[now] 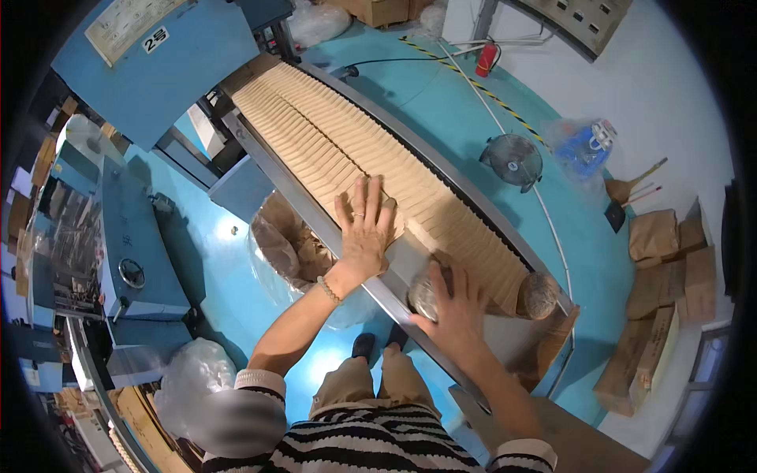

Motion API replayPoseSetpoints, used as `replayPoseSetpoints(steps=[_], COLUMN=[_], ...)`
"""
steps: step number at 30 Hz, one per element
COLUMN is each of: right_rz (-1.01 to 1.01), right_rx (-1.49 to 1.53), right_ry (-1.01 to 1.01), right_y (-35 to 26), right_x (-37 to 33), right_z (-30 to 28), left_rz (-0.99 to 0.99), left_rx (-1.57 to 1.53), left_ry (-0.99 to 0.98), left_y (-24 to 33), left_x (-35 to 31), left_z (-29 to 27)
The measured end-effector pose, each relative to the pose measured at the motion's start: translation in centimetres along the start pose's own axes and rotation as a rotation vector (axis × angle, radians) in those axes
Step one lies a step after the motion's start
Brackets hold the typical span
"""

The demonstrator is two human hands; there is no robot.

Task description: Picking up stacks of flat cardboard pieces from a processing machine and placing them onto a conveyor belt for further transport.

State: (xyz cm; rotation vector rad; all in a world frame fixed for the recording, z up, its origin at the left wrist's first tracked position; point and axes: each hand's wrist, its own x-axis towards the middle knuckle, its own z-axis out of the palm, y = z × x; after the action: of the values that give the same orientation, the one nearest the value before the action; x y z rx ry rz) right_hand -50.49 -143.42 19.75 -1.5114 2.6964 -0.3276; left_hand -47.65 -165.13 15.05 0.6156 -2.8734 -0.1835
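Two long side-by-side rows of tightly packed tan paper pieces (315, 118) stand on edge in a metal trough (272, 164). My left hand (364, 234) lies over the near end of the left row, fingers spread and pointing away from me. My right hand (456, 309) is at a round, brownish wrapped block (423, 296) in the trough, thumb and forefinger around its right side. A similar round block (538, 296) rests against the near end of the right row. Between the left row's end and the first block, bare metal shows.
Under the trough's left side stands a plastic-lined bin (288, 236) of brown paper. A blue machine (158, 71) adjoins the far end. To the right are a floor fan (512, 162), cartons (650, 315) and a fire extinguisher (486, 59). Another blue machine (146, 252) stands left.
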Motion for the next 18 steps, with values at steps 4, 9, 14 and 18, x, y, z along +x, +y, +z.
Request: replayPoseSetpoints(steps=[4, 9, 14, 18], right_rz=[0.147, 0.067, 0.094, -0.067], right_rx=[-0.194, -0.021, 0.110, 0.351], right_ry=[-0.003, 0.000, 0.044, 0.338], right_y=[1.3, 1.9, 4.8, 9.6], right_x=[-1.2, 1.3, 4.2, 3.7], right_z=[0.7, -1.3, 0.7, -0.8], left_rz=[0.228, 0.506, 0.276, 0.019], left_rx=[-0.226, -0.078, -0.245, -0.389], left_ry=[0.137, -0.060, 0.047, 0.510], left_y=[-0.5, -1.9, 1.3, 9.0], left_x=[1.5, 2.9, 4.4, 5.3], left_z=[-0.8, -2.9, -0.1, -0.3])
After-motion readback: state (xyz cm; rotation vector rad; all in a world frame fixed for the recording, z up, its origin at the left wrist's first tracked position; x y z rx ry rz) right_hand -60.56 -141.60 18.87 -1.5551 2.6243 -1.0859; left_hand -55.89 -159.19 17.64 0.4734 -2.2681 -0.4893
